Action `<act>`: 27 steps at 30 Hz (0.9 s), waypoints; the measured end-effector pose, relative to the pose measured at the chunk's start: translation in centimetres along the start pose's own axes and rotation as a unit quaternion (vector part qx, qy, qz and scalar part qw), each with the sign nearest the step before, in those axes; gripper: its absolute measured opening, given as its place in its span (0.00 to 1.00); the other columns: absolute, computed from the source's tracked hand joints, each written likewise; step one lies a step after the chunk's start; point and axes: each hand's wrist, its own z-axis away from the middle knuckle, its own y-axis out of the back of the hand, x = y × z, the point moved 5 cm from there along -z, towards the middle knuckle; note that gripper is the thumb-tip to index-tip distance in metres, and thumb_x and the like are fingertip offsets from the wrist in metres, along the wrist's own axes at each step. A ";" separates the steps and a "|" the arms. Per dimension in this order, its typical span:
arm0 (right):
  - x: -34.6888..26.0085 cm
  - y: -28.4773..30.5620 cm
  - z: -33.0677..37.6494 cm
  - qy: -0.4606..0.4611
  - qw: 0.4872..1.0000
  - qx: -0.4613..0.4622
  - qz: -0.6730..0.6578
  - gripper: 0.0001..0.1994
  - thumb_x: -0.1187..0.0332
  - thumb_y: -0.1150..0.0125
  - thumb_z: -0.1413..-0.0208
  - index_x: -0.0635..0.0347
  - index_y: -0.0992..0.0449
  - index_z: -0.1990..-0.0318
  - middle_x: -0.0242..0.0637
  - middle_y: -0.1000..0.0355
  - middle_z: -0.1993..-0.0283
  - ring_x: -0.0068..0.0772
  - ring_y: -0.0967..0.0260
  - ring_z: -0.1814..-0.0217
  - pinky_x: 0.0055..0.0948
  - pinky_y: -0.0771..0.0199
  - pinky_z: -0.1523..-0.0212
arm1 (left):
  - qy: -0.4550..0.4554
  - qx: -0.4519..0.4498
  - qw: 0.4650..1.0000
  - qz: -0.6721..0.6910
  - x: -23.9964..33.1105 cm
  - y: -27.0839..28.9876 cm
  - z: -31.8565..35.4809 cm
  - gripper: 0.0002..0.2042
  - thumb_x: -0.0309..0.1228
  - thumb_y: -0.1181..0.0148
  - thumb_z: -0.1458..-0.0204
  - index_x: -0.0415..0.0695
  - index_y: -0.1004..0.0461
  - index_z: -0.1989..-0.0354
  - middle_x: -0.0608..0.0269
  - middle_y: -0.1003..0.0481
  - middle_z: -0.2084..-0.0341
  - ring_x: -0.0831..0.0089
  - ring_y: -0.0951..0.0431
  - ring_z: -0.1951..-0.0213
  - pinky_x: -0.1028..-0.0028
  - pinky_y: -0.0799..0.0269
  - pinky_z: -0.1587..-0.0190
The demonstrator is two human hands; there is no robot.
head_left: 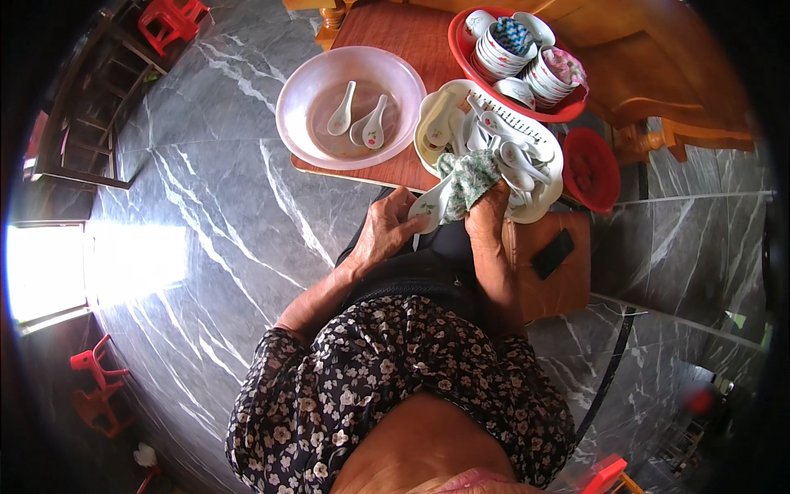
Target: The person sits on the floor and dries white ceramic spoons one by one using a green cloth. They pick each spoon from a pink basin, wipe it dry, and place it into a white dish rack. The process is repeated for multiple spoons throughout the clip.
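My left hand (387, 226) grips a white soup spoon (428, 207) with a floral print, fingers closed at its near end. A green and white checked cloth (469, 183) is bunched in my right hand (489, 211) and covers the spoon's other end. Just beyond the cloth, a white slotted basket (553, 174) holds many similar spoons (518, 158), piled in different directions. To the left of it, a translucent pinkish basin (298, 123) stands on the table, with three spoons (341, 114) lying inside.
The reddish-brown table (370, 33) carries a red basin (457, 51) of stacked bowls (499, 54) and cloths at the back. A smaller red basin (594, 165) sits to the right. Beside my right arm, a dark phone (553, 253) rests on a brown seat (539, 295).
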 end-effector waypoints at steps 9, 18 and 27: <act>2.8 -1.3 0.9 -0.030 0.992 -0.088 0.087 0.03 0.77 0.44 0.54 0.65 0.28 0.70 0.26 0.32 0.75 0.17 0.36 0.73 0.20 0.33 0.72 | 0.035 0.065 0.997 0.028 -0.4 -0.3 -0.3 0.06 0.25 0.48 0.50 0.37 0.37 0.68 0.60 0.27 0.80 0.83 0.31 0.76 0.82 0.36 0.77; 2.2 -3.4 2.4 -0.088 0.979 -0.150 0.104 0.05 0.71 0.48 0.48 0.63 0.29 0.69 0.28 0.32 0.76 0.17 0.36 0.77 0.19 0.34 0.77 | -0.058 0.154 0.986 0.006 0.3 0.4 -0.6 0.05 0.25 0.51 0.46 0.38 0.38 0.67 0.64 0.29 0.85 0.83 0.33 0.81 0.80 0.37 0.80; -0.2 -3.4 2.5 0.056 0.969 -0.151 0.189 0.06 0.73 0.49 0.50 0.65 0.28 0.67 0.31 0.29 0.73 0.21 0.34 0.72 0.23 0.32 0.70 | -0.065 0.181 0.973 -0.130 1.5 0.6 -0.1 0.05 0.24 0.50 0.50 0.38 0.37 0.68 0.53 0.30 0.86 0.74 0.30 0.83 0.73 0.36 0.80</act>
